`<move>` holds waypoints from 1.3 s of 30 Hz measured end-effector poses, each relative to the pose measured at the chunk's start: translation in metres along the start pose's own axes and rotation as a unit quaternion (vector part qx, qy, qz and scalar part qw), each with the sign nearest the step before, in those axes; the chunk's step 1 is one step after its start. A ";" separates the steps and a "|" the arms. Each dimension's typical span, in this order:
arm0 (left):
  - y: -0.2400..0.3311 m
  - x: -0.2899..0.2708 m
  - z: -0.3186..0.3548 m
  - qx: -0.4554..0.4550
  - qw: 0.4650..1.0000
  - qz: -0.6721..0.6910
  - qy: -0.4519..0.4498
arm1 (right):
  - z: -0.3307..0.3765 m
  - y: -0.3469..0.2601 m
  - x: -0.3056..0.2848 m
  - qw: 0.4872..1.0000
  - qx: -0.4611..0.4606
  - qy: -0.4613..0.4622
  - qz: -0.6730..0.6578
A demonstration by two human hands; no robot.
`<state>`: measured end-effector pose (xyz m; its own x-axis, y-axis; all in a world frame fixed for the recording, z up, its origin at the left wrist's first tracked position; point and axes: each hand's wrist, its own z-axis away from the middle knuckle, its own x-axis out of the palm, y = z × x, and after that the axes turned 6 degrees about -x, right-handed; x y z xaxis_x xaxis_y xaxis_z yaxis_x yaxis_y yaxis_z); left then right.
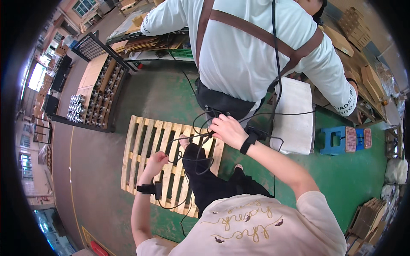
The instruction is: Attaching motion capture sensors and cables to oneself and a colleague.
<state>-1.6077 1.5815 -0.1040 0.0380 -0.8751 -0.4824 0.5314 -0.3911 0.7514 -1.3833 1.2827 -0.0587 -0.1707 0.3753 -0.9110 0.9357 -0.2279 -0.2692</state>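
Loops of thin black cable [210, 133] hang between my two hands, over my dark trousers and a wooden pallet. With curled fingers, my right hand [229, 131] grips the bunched middle of the cable, close behind a co-worker's waist. My left hand [158, 161] is lower and to the left, its fingers pinched together at the end of a cable loop; its exact hold is small in the picture. Black straps circle both my wrists, and a small black box [158, 190] sits by the left one. From the co-worker's black waist bag [222, 100], more cable trails toward my hands.
The co-worker [239, 55], in a white top with brown straps, faces a workbench ahead. The slatted pallet [132, 158] lies under my hands. A rack of metal parts [96, 91] stands left; blue stools [333, 141] and a white-covered block [292, 119] stand right.
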 end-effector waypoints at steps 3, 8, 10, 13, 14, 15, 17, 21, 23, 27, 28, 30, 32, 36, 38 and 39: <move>-0.016 0.000 -0.014 -0.021 0.992 -0.122 0.003 | 0.008 -0.014 0.005 0.999 0.015 0.032 -0.025; -0.009 0.016 -0.023 -0.032 0.986 -0.159 0.031 | 0.053 -0.057 0.007 0.989 0.067 0.079 -0.107; -0.003 0.026 -0.031 0.027 0.956 -0.284 0.075 | 0.077 -0.060 -0.003 0.986 0.100 0.069 -0.114; 0.014 0.037 -0.046 0.116 0.956 -0.250 0.100 | 0.103 -0.074 -0.052 0.990 0.109 0.067 -0.067; 0.029 0.042 -0.049 0.117 0.962 -0.226 0.099 | 0.116 -0.076 -0.059 0.988 0.113 0.065 -0.078; 0.036 0.044 -0.052 0.115 0.962 -0.227 0.102 | 0.128 -0.074 -0.061 0.984 0.115 0.085 -0.107; 0.049 0.047 -0.062 0.130 0.971 -0.186 0.078 | 0.148 -0.070 -0.058 0.964 0.167 0.145 -0.149; 0.087 0.067 -0.079 0.140 0.986 -0.084 0.024 | 0.183 -0.034 -0.023 0.896 0.346 0.189 -0.206; 0.095 0.078 -0.084 0.121 0.992 -0.002 -0.017 | 0.185 -0.025 -0.012 0.852 0.394 0.196 -0.283; 0.095 0.099 -0.093 0.069 0.994 0.017 -0.080 | 0.193 -0.015 0.008 0.814 0.433 0.170 -0.348; 0.096 0.105 -0.094 0.089 0.990 -0.081 -0.069 | 0.193 -0.013 0.011 0.809 0.447 0.151 -0.350; 0.095 0.114 -0.104 0.110 0.989 -0.089 -0.049 | 0.199 0.012 0.030 0.805 0.432 0.176 -0.368; 0.069 0.123 -0.126 0.106 0.993 0.023 -0.053 | 0.178 0.037 0.038 0.695 0.468 0.214 -0.502; 0.081 0.140 -0.162 -0.076 0.964 0.224 0.121 | 0.118 0.089 0.060 0.702 0.473 0.184 -0.500; 0.070 0.147 -0.164 -0.057 0.969 0.233 0.062 | 0.089 0.087 0.064 0.416 0.543 0.104 -0.722; 0.066 0.149 -0.160 -0.055 0.980 0.192 -0.005 | 0.092 0.090 0.073 0.417 0.545 0.099 -0.721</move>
<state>-1.4310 1.4707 -0.1983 0.2456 -0.9546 -0.1683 0.5677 0.0009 0.8232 -1.3398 1.2075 -0.1785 -0.1829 0.8702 0.4575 -0.8096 0.1307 -0.5723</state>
